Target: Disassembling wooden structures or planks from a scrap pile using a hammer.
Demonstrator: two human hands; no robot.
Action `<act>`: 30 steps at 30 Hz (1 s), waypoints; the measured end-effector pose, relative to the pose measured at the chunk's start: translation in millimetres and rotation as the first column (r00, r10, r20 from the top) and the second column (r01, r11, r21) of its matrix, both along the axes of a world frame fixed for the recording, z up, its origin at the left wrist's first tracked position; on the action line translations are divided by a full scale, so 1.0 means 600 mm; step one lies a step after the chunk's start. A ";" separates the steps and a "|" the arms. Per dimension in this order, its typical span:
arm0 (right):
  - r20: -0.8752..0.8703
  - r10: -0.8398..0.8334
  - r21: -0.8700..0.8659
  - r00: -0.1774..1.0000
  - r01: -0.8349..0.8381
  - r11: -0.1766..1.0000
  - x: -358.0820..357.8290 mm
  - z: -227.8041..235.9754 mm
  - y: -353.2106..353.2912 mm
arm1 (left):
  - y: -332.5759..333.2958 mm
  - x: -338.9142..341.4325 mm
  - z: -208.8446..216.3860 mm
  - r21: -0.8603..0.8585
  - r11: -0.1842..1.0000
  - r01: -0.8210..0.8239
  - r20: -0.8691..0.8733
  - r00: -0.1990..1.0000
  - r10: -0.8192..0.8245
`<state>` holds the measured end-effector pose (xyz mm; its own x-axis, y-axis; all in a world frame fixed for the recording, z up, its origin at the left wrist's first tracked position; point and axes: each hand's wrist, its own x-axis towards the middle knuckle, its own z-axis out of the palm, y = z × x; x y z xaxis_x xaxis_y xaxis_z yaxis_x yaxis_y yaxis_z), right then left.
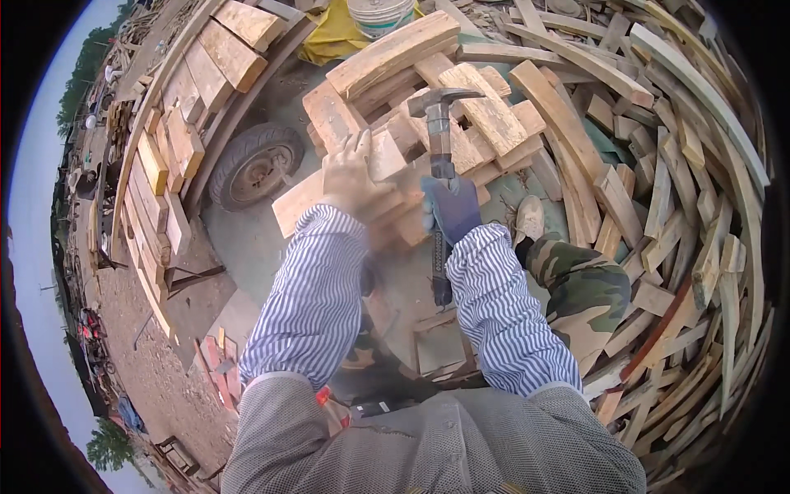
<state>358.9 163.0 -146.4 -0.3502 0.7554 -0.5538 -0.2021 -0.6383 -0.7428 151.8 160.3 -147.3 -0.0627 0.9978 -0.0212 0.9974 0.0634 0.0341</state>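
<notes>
My right hand [453, 206], in a blue-grey glove, is closed round the handle of a claw hammer [440, 136]. The hammer stands nearly upright in view, its dark metal head above a stack of short wood blocks [485, 107]. To its left, my left hand [354, 169] grips a pale wooden block [300, 202] from above, thumb towards the right. The lower part of that hand is slightly blurred, and its palm side is hidden. Another cut block [385, 156] lies right beside its fingers.
A wheel with a black tyre [255, 165] stands at the left, beside a cart bed loaded with planks [193, 82]. Loose timber [658, 181] is heaped along the right. At the back, a white bucket [380, 15] sits by yellow sheeting [331, 37]. My camouflage-covered leg [576, 284] is bent at the right.
</notes>
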 end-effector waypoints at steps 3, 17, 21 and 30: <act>-0.062 -0.171 0.090 0.983 0.176 0.980 0.010 0.009 -0.018 | 0.002 -0.002 -0.005 0.077 0.997 0.031 0.041 0.999 -0.034; -0.016 -0.206 0.224 0.978 0.205 0.953 0.049 0.047 -0.019 | -0.001 -0.001 -0.003 0.048 0.999 -0.009 0.063 0.998 0.006; 0.146 -0.077 0.020 0.986 0.075 0.997 0.026 0.048 -0.044 | 0.000 -0.001 -0.001 0.045 0.999 -0.002 0.031 1.000 0.001; 0.029 -0.103 0.377 0.994 0.085 0.922 0.097 0.086 -0.029 | 0.003 -0.009 -0.012 0.039 0.999 -0.016 0.009 1.000 0.016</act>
<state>416.9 145.7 -94.5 -0.2480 0.9390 -0.2382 -0.2062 -0.2914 -0.9341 146.6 162.1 -154.3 -0.0786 0.9967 0.0176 0.9959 0.0778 0.0453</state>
